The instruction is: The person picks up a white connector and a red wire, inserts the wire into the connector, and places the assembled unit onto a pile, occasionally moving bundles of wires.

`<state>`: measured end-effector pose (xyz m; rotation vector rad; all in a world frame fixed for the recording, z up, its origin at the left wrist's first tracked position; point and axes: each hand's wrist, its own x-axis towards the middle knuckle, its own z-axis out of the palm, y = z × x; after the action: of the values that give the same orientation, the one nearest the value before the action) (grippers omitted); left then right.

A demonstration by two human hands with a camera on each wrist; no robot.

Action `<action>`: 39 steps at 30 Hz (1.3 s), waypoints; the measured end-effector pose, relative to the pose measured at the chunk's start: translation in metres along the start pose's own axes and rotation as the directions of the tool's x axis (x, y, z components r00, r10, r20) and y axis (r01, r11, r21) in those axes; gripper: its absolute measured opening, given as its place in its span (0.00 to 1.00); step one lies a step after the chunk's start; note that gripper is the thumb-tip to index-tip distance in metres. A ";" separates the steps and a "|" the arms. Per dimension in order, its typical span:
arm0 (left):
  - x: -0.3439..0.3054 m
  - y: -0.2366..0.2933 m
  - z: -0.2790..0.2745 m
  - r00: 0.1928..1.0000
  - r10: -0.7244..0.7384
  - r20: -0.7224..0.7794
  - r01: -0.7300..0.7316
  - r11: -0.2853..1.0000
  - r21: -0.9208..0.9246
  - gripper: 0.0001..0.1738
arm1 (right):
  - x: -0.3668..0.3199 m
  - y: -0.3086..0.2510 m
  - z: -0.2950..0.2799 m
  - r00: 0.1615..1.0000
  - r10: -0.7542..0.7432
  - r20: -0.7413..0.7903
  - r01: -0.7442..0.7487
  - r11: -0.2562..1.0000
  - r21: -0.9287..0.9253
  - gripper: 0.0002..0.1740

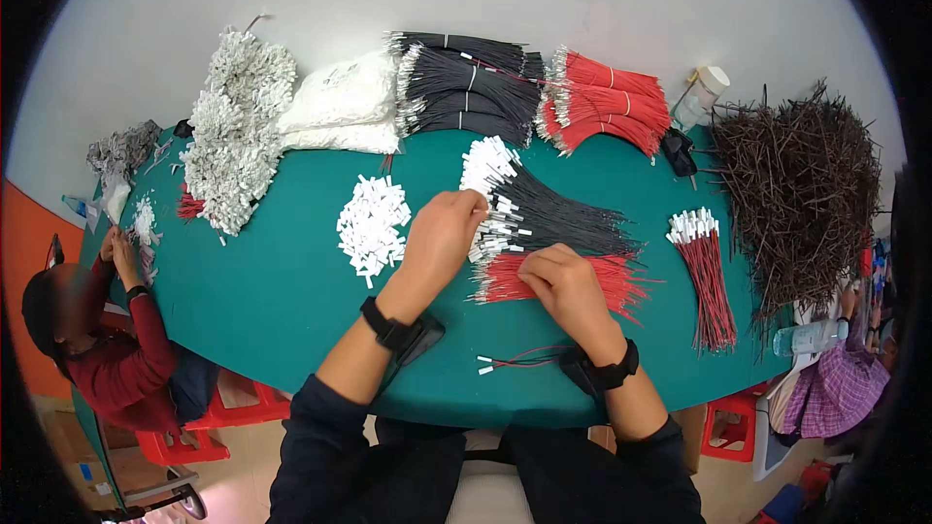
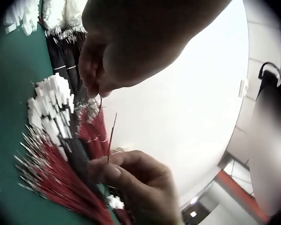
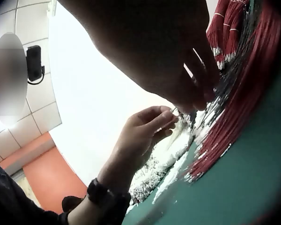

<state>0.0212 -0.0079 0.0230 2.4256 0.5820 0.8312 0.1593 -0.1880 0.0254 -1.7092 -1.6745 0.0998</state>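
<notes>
My left hand (image 1: 439,238) is over the left edge of the black wires (image 1: 558,209), which have white connector housings (image 1: 490,165) on their ends. Between its thumb and finger it pinches a thin dark wire-like piece (image 2: 101,104); I cannot tell its kind. My right hand (image 1: 568,291), above the loose red wires (image 1: 505,277), pinches a red wire (image 2: 112,136) whose thin end points up past the fingertips. Bare metal terminals show on the left ends of the loose red wires. Left of my left hand lies a heap of loose white housings (image 1: 374,228).
Behind lie tied black bundles (image 1: 466,87), tied red bundles (image 1: 607,102), a white bag (image 1: 340,102) and a white connector pile (image 1: 238,136). Right are red wires with white ends (image 1: 704,281) and a brown wire heap (image 1: 801,204). Another person (image 1: 116,349) sits left of the green table (image 1: 291,311).
</notes>
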 end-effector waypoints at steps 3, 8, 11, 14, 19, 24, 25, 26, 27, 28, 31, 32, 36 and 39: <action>-0.018 0.021 -0.017 0.990 -0.141 0.014 0.140 0.959 -0.248 0.05 | -0.001 -0.015 -0.009 0.966 0.241 -0.090 -0.203 0.930 0.305 0.02; -0.054 0.047 -0.037 0.899 -0.410 0.154 0.381 0.558 -0.737 0.08 | 0.008 -0.067 -0.042 0.917 0.388 -0.097 -0.283 0.800 0.529 0.02; -0.065 0.059 -0.042 0.865 -0.452 0.221 0.414 0.390 -0.823 0.09 | 0.013 -0.075 -0.047 0.959 0.217 -0.184 -0.161 0.946 0.281 0.04; -0.068 0.066 -0.047 0.853 -0.464 0.239 0.416 0.327 -0.848 0.08 | 0.009 -0.076 -0.043 0.962 0.204 -0.179 -0.152 0.951 0.267 0.06; -0.072 0.070 -0.051 0.856 -0.437 0.276 0.427 0.295 -0.855 0.07 | 0.006 -0.076 -0.038 0.962 0.113 -0.251 -0.056 0.973 0.224 0.09; -0.073 0.073 -0.051 0.867 -0.415 0.277 0.416 0.293 -0.861 0.07 | 0.005 -0.081 -0.042 0.963 0.101 -0.250 -0.049 0.978 0.203 0.10; -0.074 0.074 -0.052 0.869 -0.410 0.277 0.416 0.303 -0.858 0.07 | 0.005 -0.081 -0.043 0.966 0.079 -0.246 -0.036 0.984 0.176 0.10; -0.074 0.075 -0.052 0.868 -0.411 0.277 0.417 0.304 -0.856 0.07 | 0.005 -0.081 -0.044 0.968 0.058 -0.242 -0.022 0.989 0.148 0.10; -0.074 0.076 -0.052 0.867 -0.413 0.280 0.420 0.302 -0.856 0.07 | 0.005 -0.082 -0.045 0.971 0.037 -0.238 -0.009 0.993 0.121 0.10; -0.074 0.077 -0.052 0.865 -0.414 0.283 0.423 0.300 -0.855 0.06 | 0.005 -0.083 -0.045 0.970 0.039 -0.240 -0.010 0.992 0.122 0.10; -0.076 0.074 -0.050 0.866 -0.398 0.301 0.425 0.272 -0.863 0.07 | 0.004 -0.085 -0.046 0.966 0.056 -0.254 -0.029 0.994 0.106 0.10; -0.078 0.072 -0.048 0.868 -0.385 0.313 0.424 0.246 -0.872 0.07 | 0.004 -0.085 -0.046 0.965 0.056 -0.256 -0.029 0.994 0.106 0.10; -0.078 0.074 -0.047 0.863 -0.397 0.312 0.422 0.226 -0.878 0.06 | 0.004 -0.083 -0.045 0.959 0.053 -0.280 -0.020 0.992 0.121 0.09; -0.078 0.075 -0.046 0.861 -0.408 0.304 0.419 0.229 -0.879 0.06 | 0.003 -0.084 -0.044 0.956 0.062 -0.287 -0.021 0.990 0.142 0.08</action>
<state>-0.0481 -0.0939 0.0642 1.0841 0.4972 0.6236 0.1128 -0.2136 0.1040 -1.5711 -1.3828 -0.0167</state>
